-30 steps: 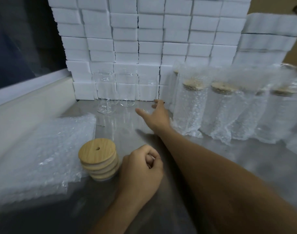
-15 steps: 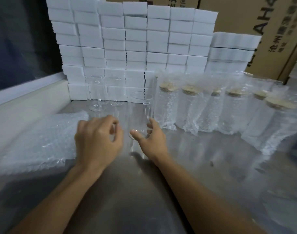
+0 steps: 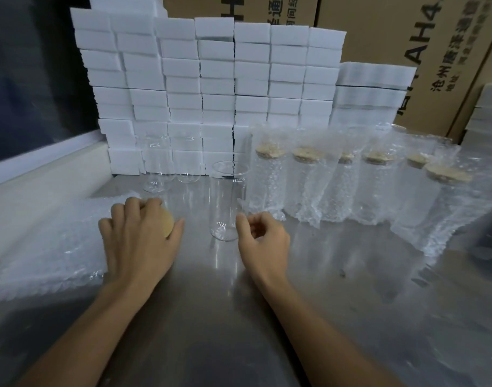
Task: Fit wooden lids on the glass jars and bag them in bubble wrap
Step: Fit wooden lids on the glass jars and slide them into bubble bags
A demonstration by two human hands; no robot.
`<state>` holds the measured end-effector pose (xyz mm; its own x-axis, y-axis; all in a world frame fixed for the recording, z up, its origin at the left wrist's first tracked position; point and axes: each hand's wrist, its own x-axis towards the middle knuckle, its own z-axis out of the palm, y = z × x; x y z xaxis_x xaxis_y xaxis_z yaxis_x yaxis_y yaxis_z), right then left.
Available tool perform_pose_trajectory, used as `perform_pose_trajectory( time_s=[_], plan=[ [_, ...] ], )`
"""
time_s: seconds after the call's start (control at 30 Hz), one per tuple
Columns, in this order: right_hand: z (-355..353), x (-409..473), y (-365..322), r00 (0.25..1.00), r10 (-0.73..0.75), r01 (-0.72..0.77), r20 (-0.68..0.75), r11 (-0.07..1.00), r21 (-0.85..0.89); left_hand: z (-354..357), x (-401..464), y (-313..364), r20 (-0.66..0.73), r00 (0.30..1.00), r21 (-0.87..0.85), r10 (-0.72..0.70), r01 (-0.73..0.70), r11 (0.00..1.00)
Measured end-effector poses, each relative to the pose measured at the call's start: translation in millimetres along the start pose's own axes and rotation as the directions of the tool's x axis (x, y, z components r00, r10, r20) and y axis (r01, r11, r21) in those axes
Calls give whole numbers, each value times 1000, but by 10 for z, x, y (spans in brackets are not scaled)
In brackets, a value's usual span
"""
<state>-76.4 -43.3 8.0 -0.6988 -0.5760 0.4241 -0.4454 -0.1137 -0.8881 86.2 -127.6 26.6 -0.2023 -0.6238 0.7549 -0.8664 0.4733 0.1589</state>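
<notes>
An open glass jar (image 3: 226, 202) stands upright on the steel table, between my two hands. My left hand (image 3: 138, 236) grips a round wooden lid (image 3: 168, 222), which shows only at its right edge under my fingers. My right hand (image 3: 263, 238) hovers just right of the jar's base, fingers loosely curled, holding nothing. Two more bare jars (image 3: 157, 163) stand at the back by the white boxes. A row of lidded jars in bubble wrap bags (image 3: 309, 185) runs along the right.
A pile of bubble wrap bags (image 3: 49, 238) lies at the left. Stacked white boxes (image 3: 211, 88) wall off the back, with cardboard cartons (image 3: 407, 37) behind. A raised white ledge (image 3: 38, 185) borders the table's left side.
The glass jar has been brought forward from the back row to the middle. My left hand has come up from the lid stack holding a lid. My right hand has let go of the jar.
</notes>
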Motion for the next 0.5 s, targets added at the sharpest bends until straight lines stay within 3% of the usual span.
perform_pose_trajectory(
  time_s=[0.1, 0.2, 0.27, 0.33, 0.5],
  plan=[
    [52, -95, -95, 974, -121, 104, 190, 990, 97, 14, -31, 149, -172, 964, -83, 204, -220, 972],
    [133, -158, -123, 914, -198, 169, 353, 979, 111, 29, -110, 326, -225, 909, -181, 351, -393, 902],
    [168, -155, -113, 908, -196, 155, 370, 978, 137, 42, -156, 395, -225, 898, -248, 378, -428, 869],
    [162, -151, -131, 938, -149, 79, 314, 971, 224, 60, -186, 419, -200, 917, -339, 345, -396, 853],
    [53, -31, -77, 997, -46, 60, -54, 954, 293, 126, -259, 440, -23, 985, -605, 170, -149, 782]
  ],
)
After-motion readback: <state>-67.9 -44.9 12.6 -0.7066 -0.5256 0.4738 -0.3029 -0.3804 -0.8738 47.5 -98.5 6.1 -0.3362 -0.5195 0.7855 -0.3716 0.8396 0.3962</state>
